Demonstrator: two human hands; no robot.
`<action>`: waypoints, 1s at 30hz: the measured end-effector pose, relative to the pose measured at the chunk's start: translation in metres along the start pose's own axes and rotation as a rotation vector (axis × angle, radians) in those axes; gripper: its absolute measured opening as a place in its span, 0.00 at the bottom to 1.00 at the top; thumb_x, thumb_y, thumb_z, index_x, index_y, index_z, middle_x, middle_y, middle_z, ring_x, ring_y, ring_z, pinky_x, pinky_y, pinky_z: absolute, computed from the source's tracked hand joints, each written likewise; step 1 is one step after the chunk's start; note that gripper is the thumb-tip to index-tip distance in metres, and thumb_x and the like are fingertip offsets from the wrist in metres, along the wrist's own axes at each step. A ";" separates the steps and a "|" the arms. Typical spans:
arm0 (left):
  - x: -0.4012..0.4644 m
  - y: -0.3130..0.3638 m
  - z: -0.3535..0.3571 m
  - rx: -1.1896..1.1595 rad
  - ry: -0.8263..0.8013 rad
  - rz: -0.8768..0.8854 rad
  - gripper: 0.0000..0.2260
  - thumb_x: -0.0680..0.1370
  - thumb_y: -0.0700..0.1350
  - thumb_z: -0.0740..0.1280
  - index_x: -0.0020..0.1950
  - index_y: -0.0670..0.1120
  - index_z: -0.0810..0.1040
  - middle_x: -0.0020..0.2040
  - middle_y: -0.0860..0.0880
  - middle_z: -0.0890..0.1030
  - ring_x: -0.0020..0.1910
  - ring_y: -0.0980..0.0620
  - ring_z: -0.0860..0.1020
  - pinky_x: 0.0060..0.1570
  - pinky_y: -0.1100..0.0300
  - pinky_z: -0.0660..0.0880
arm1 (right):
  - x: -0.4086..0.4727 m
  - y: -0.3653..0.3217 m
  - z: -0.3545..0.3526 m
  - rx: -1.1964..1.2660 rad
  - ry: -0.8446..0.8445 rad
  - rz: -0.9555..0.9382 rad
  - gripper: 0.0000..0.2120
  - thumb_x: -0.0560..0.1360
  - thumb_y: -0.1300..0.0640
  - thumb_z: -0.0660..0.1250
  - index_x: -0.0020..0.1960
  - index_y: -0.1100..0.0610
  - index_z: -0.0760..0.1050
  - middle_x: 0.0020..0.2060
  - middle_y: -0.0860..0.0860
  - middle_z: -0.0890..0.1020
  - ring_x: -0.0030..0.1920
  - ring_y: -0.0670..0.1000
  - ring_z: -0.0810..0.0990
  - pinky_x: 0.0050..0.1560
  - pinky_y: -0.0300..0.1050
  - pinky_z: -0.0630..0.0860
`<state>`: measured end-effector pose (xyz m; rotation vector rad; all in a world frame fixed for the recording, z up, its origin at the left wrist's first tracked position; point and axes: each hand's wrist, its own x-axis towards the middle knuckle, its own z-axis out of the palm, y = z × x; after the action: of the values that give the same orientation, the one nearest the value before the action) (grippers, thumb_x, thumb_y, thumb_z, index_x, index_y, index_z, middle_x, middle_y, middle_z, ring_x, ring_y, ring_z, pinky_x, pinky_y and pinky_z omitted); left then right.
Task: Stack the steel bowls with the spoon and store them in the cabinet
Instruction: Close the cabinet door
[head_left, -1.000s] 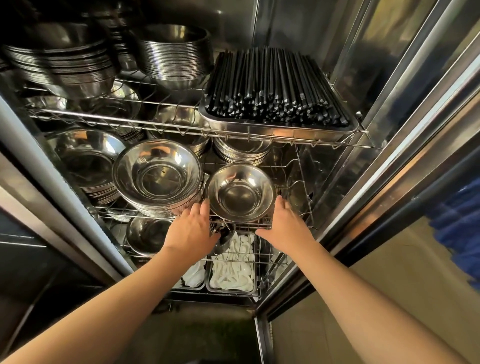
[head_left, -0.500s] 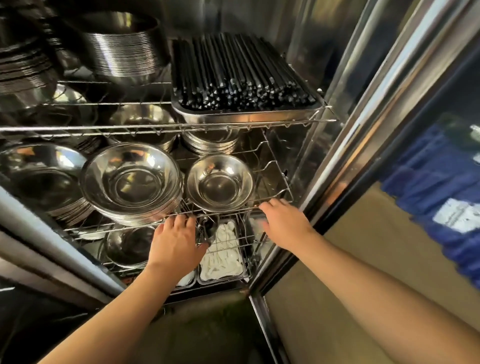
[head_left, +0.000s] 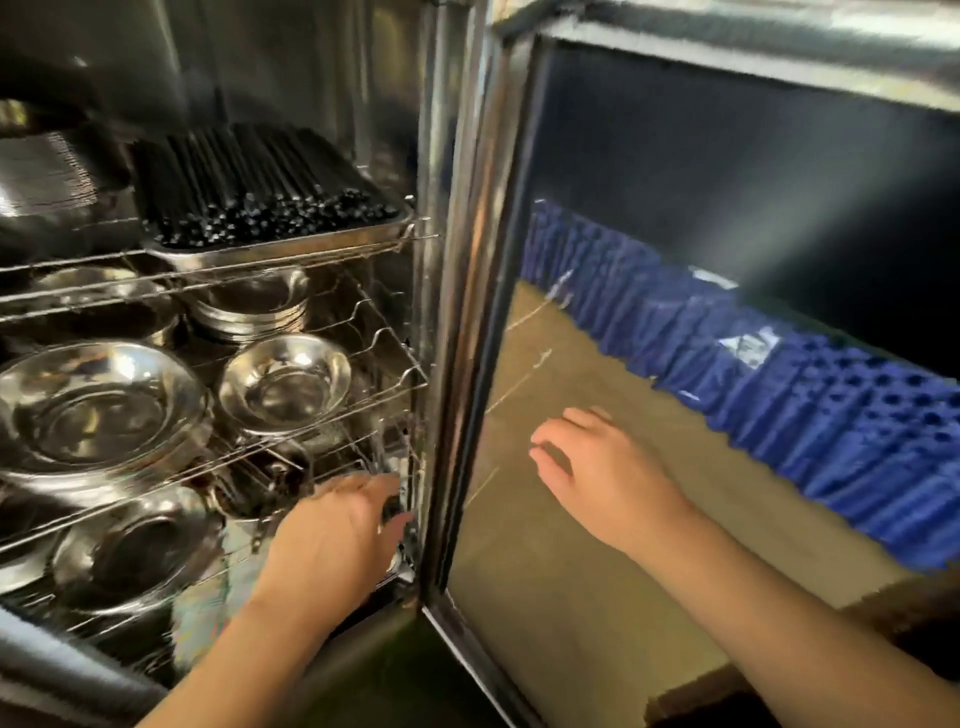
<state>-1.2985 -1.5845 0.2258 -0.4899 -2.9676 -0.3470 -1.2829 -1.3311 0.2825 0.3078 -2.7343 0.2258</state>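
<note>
1. The small bowl (head_left: 284, 381) sits on the middle rack (head_left: 332, 423) of the cabinet (head_left: 441, 218), above and just left of the left hand (head_left: 337, 530), untouched.
2. The left hand reaches under that rack at its right front corner; its fingertips are blurred, so I cannot tell whether it grips anything.
3. The right hand (head_left: 597, 467) is outside the cabinet, in front of the glass door (head_left: 675, 182), fingers spread and holding nothing, well apart from the bowl.
4. The bowl is shiny steel, upright, round; whether a spoon lies inside is unclear.
5. A larger bowl stack (head_left: 98, 415) stands just beside it on the left.
</note>
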 end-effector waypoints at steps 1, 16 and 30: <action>-0.006 0.025 -0.005 -0.006 0.019 0.045 0.16 0.78 0.57 0.67 0.63 0.52 0.80 0.56 0.51 0.84 0.54 0.47 0.83 0.47 0.54 0.80 | -0.021 0.007 -0.020 -0.013 0.048 0.009 0.02 0.75 0.57 0.74 0.45 0.56 0.82 0.39 0.51 0.81 0.45 0.57 0.81 0.39 0.49 0.77; -0.116 0.399 -0.061 -0.207 0.454 0.470 0.32 0.75 0.55 0.67 0.75 0.42 0.67 0.64 0.44 0.75 0.61 0.43 0.75 0.61 0.48 0.74 | -0.293 0.140 -0.248 0.056 0.490 0.033 0.08 0.79 0.51 0.68 0.57 0.51 0.78 0.48 0.43 0.79 0.49 0.43 0.75 0.48 0.35 0.73; -0.084 0.482 -0.063 -0.217 0.730 0.263 0.44 0.73 0.48 0.72 0.82 0.44 0.49 0.75 0.36 0.62 0.72 0.37 0.66 0.60 0.40 0.77 | -0.316 0.191 -0.206 0.054 0.149 0.182 0.15 0.79 0.54 0.69 0.64 0.54 0.73 0.55 0.51 0.80 0.51 0.51 0.80 0.41 0.42 0.69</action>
<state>-1.0561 -1.1807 0.3735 -0.6055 -2.1463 -0.6548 -0.9716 -1.0487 0.3273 0.0527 -2.6112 0.3577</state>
